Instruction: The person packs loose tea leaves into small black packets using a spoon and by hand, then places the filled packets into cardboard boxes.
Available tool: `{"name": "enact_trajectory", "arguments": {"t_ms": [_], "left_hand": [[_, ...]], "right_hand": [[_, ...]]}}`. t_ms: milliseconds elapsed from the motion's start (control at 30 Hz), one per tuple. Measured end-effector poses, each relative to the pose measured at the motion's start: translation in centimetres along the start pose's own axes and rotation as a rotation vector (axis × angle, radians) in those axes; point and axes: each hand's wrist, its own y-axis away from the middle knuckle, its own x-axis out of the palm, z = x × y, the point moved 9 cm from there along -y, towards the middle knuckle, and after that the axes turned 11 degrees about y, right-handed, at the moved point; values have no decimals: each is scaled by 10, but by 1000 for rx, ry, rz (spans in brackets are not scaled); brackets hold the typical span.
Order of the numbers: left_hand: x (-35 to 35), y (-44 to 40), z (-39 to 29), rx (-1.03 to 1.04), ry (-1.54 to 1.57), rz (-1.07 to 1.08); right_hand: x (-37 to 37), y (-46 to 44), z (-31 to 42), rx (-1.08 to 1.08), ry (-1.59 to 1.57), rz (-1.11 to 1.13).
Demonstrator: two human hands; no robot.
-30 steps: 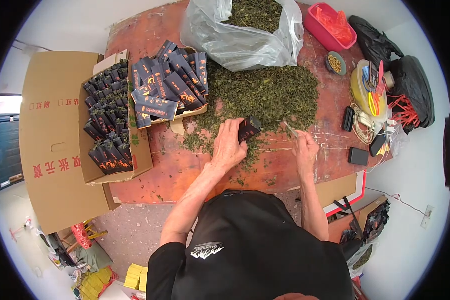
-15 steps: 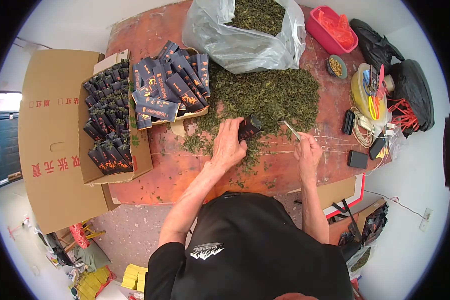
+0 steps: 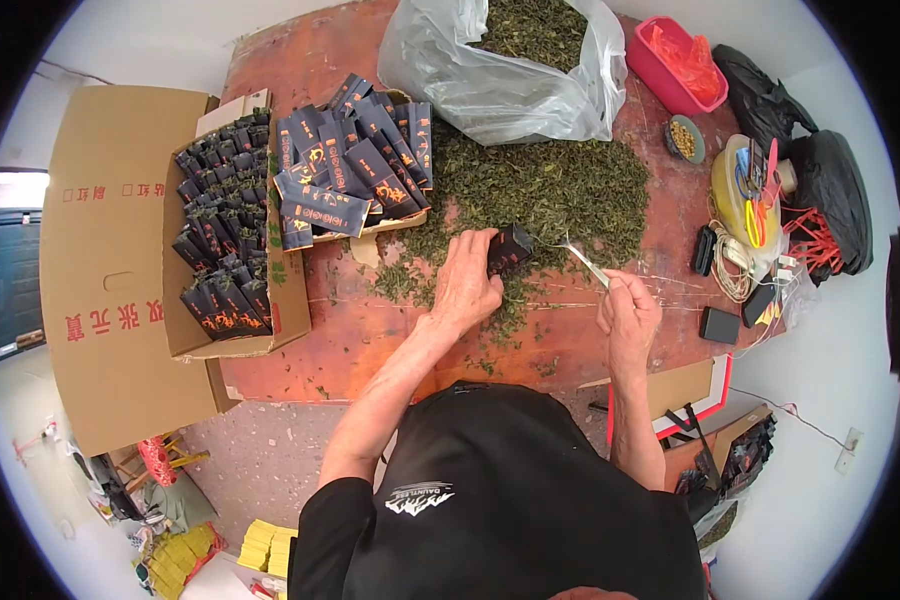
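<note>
Right hand (image 3: 630,306) drawn back from the leaf pile (image 3: 560,195)

I have its fingers pinched shut on a slim pale tool (image 3: 589,267), four o'clock from the black packet (image 3: 510,252). My left hand (image 3: 465,280) closes round that packet from eight o'clock, at the pile's seven o'clock edge. I'd judge a steady packet and a light, level tool grip best.

Head view, angled down onto hands (image 3: 466,275)

Right hand (image 3: 631,308) in pinch grip
</note>
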Motion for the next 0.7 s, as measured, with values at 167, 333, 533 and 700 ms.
{"name": "enact_trajectory", "arguments": {"t_ms": [167,333,533,700], "left_hand": [[-1,0,-3,-9,-3,1],[-2,-1,-8,5,-1,2],[0,-1,-8,10,-5,-3],[3,0,-5,-7,9,15]], "right_hand": [[3,6,8,-12,155,-15],[9,12,31,-224,506,-81],[24,22,59,-482,804,-76],[43,34,74,-726,926,-36]]}}
